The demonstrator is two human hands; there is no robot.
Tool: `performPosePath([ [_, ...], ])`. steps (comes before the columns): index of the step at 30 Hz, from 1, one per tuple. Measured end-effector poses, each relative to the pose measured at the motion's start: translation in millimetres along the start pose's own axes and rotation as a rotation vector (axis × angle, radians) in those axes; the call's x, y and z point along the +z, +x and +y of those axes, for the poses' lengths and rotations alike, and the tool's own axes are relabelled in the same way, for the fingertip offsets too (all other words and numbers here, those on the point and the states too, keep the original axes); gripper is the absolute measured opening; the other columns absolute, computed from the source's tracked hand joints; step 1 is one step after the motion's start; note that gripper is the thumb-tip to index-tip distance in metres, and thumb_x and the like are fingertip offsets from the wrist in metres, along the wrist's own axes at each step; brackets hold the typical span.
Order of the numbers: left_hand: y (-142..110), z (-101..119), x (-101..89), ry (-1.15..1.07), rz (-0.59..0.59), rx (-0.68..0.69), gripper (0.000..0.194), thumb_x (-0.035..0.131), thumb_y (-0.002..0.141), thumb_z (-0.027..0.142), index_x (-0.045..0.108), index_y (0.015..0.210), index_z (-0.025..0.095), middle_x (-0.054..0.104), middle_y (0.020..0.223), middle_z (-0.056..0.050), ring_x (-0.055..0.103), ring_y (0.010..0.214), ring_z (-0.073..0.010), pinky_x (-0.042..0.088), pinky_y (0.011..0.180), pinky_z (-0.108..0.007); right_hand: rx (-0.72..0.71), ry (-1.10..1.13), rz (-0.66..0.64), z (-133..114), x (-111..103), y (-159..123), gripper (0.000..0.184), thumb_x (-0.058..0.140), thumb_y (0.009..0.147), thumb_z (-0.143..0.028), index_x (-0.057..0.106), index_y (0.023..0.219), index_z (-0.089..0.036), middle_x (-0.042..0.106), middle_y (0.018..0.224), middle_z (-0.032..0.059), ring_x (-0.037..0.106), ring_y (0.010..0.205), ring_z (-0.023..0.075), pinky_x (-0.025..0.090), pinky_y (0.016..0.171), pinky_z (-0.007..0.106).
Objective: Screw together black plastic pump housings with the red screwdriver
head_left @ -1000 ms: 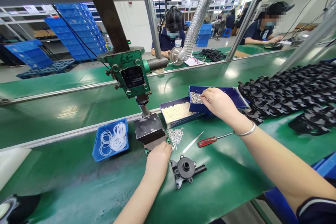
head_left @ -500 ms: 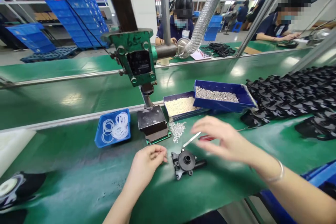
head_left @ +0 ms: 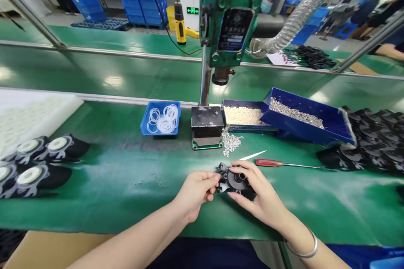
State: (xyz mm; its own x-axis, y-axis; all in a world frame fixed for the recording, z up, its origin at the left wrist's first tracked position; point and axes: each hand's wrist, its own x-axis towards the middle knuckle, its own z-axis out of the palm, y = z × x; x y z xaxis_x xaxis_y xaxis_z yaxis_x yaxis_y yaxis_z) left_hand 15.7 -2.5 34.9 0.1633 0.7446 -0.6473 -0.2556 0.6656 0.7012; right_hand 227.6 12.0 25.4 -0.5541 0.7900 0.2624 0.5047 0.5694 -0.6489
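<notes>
A black plastic housing (head_left: 235, 180) with a round raised hub lies on the green bench in front of me. My right hand (head_left: 262, 195) grips it from the right, thumb on the near side and fingers on the far side. My left hand (head_left: 198, 191) is closed in a pinch against the housing's left edge; whatever sits between those fingertips is too small to make out. Just beyond the housing are a white pointed strip (head_left: 253, 155) and a red-handled screwdriver (head_left: 269, 162). Small metal nuts or rings (head_left: 231, 143) lie in a loose pile behind.
A green press (head_left: 235, 17) rises over its black block (head_left: 207, 119). Left of it stands a blue tray (head_left: 145, 126) of white rings. Blue bins hold pale pieces (head_left: 243, 115) and metal pins (head_left: 295, 113). Black assemblies (head_left: 44, 174) sit left, more (head_left: 375, 138) right.
My right hand has come down from above the screwdriver and taken hold of the housing. My left pinch has moved against the housing's left edge. The camera view has shifted left.
</notes>
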Motion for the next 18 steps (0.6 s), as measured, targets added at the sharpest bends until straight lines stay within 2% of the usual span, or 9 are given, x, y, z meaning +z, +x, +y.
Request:
performPosePath([
  [8,-1.0,6.2,2.9,-0.067,-0.004,-0.043,0.040,0.086,0.060,0.045,0.064,0.067,0.012,0.052,0.056,0.005,0.040,0.050,-0.0054,0.033,0.056,-0.023,-0.040,0.013,0.014,0.5,-1.6,1.8,0.050,0.068,0.091,-0.028,0.048,0.137,-0.025,0.049,0.138,0.0115,0.049,0.131,0.0220,0.047,0.109,0.038],
  [15,2.2,9.6,3.9,-0.118,0.030,-0.097,0.035,0.088,0.061,0.039,0.064,0.062,0.013,0.048,0.049,0.006,0.038,0.047,-0.0055,0.028,0.054,-0.023,-0.052,0.000,0.023,1.6,-1.0,4.6,0.051,0.069,0.089,-0.027,0.049,0.136,-0.024,0.051,0.135,0.0130,0.052,0.127,0.0253,0.047,0.107,0.044],
  [18,0.7,8.3,3.4,-0.157,0.032,-0.093,0.031,0.086,0.065,0.037,0.068,0.066,0.012,0.051,0.053,0.005,0.037,0.048,-0.0052,0.028,0.054,-0.024,-0.059,-0.005,0.020,2.2,-1.4,5.2,0.051,0.070,0.089,-0.026,0.050,0.135,-0.023,0.051,0.135,0.0130,0.053,0.126,0.0263,0.047,0.107,0.044],
])
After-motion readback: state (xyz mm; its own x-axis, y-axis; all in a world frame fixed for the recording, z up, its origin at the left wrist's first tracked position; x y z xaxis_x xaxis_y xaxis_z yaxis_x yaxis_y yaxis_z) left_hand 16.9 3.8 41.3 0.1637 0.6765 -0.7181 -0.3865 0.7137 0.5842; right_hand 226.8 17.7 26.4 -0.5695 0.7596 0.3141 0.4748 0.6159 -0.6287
